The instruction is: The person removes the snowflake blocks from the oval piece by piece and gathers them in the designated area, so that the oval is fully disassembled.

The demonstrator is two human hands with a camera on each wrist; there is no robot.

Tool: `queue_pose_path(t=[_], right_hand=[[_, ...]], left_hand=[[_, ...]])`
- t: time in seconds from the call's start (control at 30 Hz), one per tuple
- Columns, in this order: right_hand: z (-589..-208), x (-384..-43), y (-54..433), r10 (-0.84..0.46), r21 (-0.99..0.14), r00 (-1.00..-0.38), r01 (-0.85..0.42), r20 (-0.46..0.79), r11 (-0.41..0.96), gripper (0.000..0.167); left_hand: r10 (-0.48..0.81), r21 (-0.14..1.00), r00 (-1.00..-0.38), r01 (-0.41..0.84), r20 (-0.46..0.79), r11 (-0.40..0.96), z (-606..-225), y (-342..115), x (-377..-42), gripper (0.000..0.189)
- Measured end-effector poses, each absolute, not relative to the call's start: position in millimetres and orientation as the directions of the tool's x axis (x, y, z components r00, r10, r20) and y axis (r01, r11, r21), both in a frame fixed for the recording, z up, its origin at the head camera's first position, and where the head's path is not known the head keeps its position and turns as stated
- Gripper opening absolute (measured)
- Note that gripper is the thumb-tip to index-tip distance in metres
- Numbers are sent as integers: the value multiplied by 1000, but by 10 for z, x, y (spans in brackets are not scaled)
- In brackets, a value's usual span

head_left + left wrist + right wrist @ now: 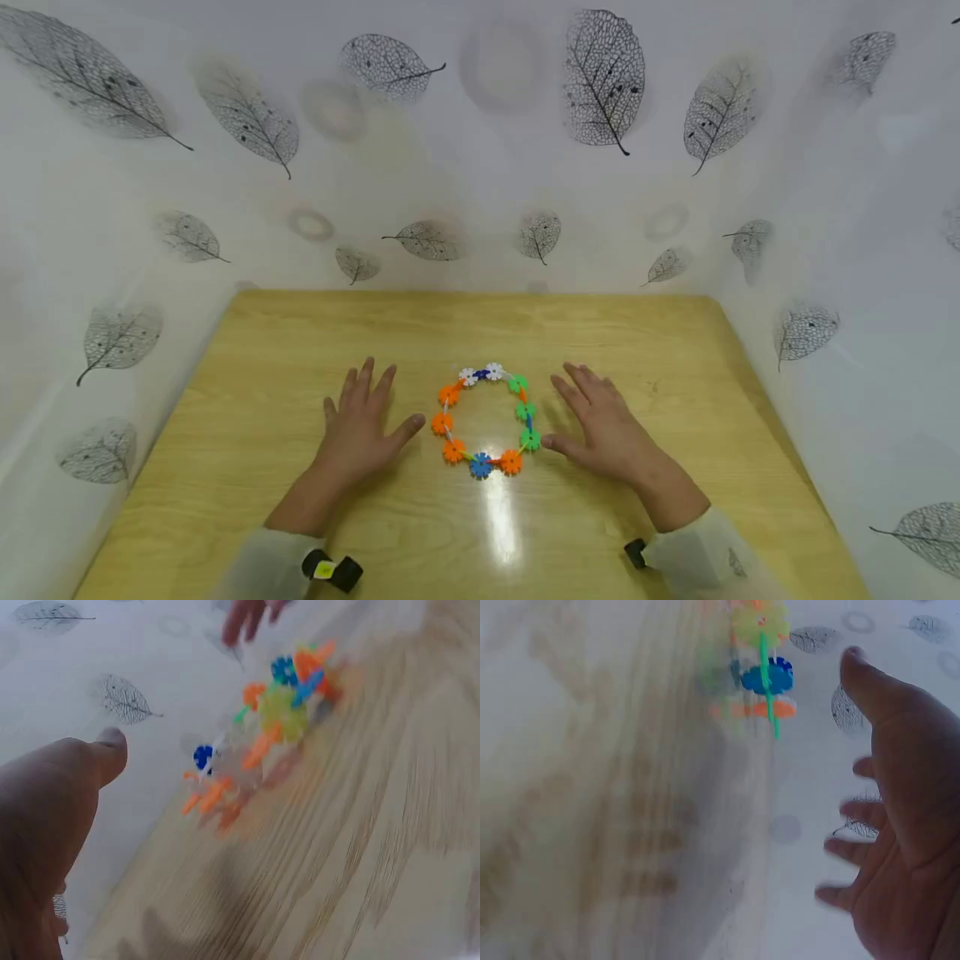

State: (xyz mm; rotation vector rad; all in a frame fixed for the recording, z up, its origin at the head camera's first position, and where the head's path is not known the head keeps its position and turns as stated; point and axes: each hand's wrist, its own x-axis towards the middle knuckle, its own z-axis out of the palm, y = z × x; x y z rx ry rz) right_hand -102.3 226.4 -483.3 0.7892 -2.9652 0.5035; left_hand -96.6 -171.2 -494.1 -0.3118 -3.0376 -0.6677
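A ring of linked, notched plastic discs (482, 465) lies on the wooden table, with orange, green, white and blue pieces. To its left my left hand (363, 437) is spread with straight fingers, its thumb tip a little apart from the orange discs. Over on the right, my right hand (606, 427) is also spread, palm down; its thumb tip comes close to a green disc (530, 439), and I cannot tell whether they touch. Neither hand holds anything. Both wrist views show colourful discs (283, 712) blurred, beyond the left thumb (112, 754) and the right hand (907, 787).
The wooden table (300, 333) is bounded at the back and sides by pale walls (487, 167) with a leaf print. Dark devices are strapped at the left wrist (330, 571) and right wrist (636, 553). Light glares off the tabletop in front of the ring.
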Motion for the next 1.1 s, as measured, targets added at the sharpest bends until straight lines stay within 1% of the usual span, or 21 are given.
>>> queue_pose_path(t=[0.1, 0.17, 0.23, 0.33, 0.5, 0.63, 0.7, 0.83, 0.97, 1.1], right_hand=[[-4837, -1040, 2172, -623, -308, -758, -650, 193, 695, 80], [-4853, -1044, 2099, -687, -273, -688, -725, 236, 632, 72], [-4865, -1038, 2021, -728, -237, -636, -771, 254, 591, 66], [-4870, -1022, 1913, -766, -206, -592, -806, 250, 555, 60], [-4882, -999, 1795, -792, -182, -576, -817, 202, 547, 55], [-4912, -989, 1754, -803, -156, -566, -824, 188, 545, 48], [-4928, -983, 1746, -805, -154, -561, -828, 193, 539, 45], [-4934, -966, 1731, -809, -172, -545, -838, 223, 517, 40], [-4916, -951, 1717, -797, -209, -528, -849, 293, 486, 37], [-4871, -951, 1711, -764, -284, -519, -854, 383, 437, 37]], left_hand=[[243, 558, -963, 268, 119, 785, -4960, -1651, -981, 81], [282, 614, -945, 323, 166, 721, -4968, -1612, -984, 71], [314, 653, -928, 366, 201, 663, -4982, -1570, -979, 61], [354, 692, -903, 418, 244, 589, -4999, -1496, -960, 48], [407, 692, -847, 520, 342, 502, -5016, -1369, -941, 37], [443, 653, -793, 602, 419, 459, -5043, -1274, -954, 33], [467, 634, -770, 630, 436, 448, -5056, -1236, -956, 34], [514, 598, -741, 662, 432, 452, -5066, -1191, -924, 37], [555, 616, -748, 640, 364, 459, -5019, -1176, -850, 42], [576, 617, -749, 631, 327, 470, -4972, -1168, -804, 46]])
